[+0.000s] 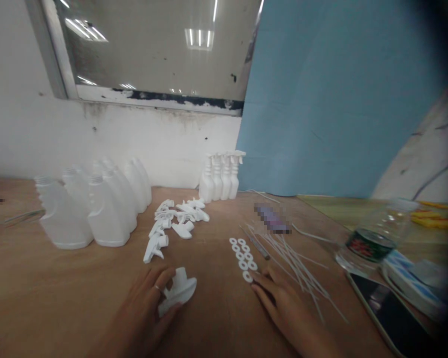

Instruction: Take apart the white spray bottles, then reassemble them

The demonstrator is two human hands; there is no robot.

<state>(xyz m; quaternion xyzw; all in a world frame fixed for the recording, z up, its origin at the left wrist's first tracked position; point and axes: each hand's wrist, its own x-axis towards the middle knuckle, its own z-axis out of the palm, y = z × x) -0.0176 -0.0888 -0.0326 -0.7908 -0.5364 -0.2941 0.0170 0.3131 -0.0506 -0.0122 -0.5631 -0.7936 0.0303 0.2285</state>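
My left hand point(145, 308) is closed around a white spray trigger head point(179, 293) low on the wooden table point(59, 288). My right hand point(283, 303) lies flat, fingers stretched out, its fingertips touching the nearest of a row of several white rings point(242, 258). A bundle of thin white tubes point(294, 258) lies just right of that hand. A pile of white trigger heads point(175, 219) sits behind my left hand.
Several empty white bottles point(93, 209) stand at the left. Assembled spray bottles point(220, 176) stand by the wall. A clear plastic bottle point(373, 238) lies at the right, with a phone point(388, 313) near the table's edge. A blue board point(339, 99) leans behind.
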